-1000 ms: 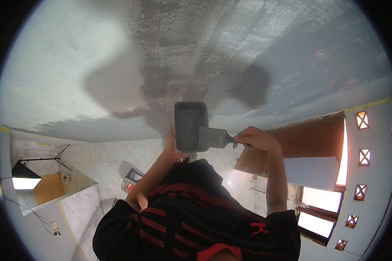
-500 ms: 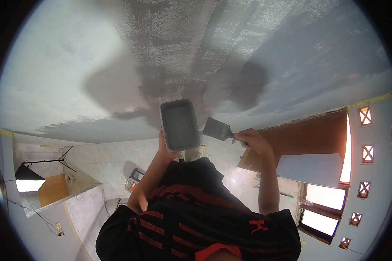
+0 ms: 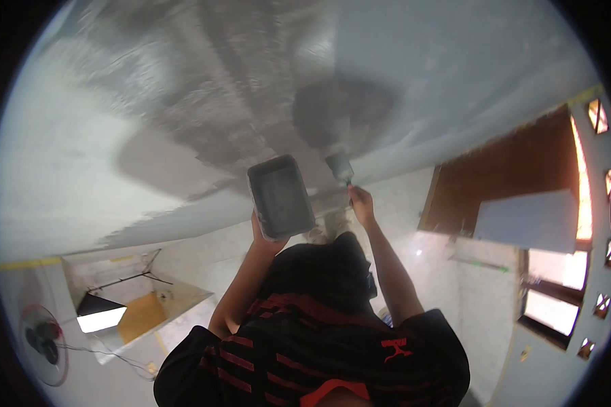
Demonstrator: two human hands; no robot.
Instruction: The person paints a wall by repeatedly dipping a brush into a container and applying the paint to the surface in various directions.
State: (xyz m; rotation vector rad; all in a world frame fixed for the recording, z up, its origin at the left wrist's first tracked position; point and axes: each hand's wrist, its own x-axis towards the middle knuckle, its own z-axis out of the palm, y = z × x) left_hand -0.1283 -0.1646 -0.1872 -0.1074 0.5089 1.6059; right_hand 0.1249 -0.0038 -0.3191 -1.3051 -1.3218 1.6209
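Observation:
A dark rectangular tray (image 3: 282, 198) with grey contents rests on my left hand (image 3: 267, 237), whose fingers grip its near left edge and underside. My right hand (image 3: 361, 200) is closed round the handle of a wide flat brush (image 3: 340, 165), to the right of the tray. The brush head points up and away, at or close to the wall; contact cannot be made out. Streaky grey, wet-looking coating covers part of the wall (image 3: 251, 74) in front of me, with paler surface at the left and smoother grey-blue at the right.
A brown board (image 3: 502, 173) and a pale panel (image 3: 528, 220) stand at the right, by a window (image 3: 553, 292). At the left are a lit lamp (image 3: 102, 313), a fan (image 3: 44, 342) and a cable. Light tiles (image 3: 428, 292) cover the floor.
My right hand has moved up and inward with the brush, which now points more upward toward the wall. My left hand still holds the tray. The view has turned.

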